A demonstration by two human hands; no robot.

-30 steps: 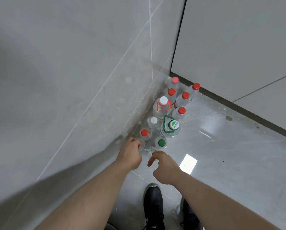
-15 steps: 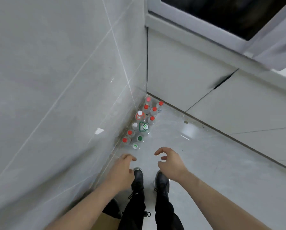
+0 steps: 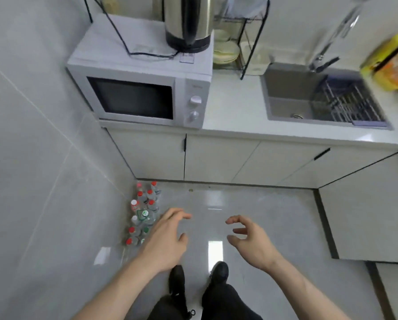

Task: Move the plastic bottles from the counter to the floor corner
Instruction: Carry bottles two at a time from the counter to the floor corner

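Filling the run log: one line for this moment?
left hand: open, empty | right hand: open, empty | clear plastic bottles: upright in floor corner | white counter: no bottles visible

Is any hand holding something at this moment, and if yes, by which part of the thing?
Nothing is held. The left hand and the right hand are both empty, fingers relaxed, above the floor. The plastic bottles stand untouched by the wall.

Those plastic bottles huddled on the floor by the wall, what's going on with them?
A person stands in a small kitchen over a cluster of clear plastic bottles with red, white and green caps, upright in the floor corner beside the grey tiled wall. The left hand and right hand are both empty, fingers loose. No bottles show on the white counter.
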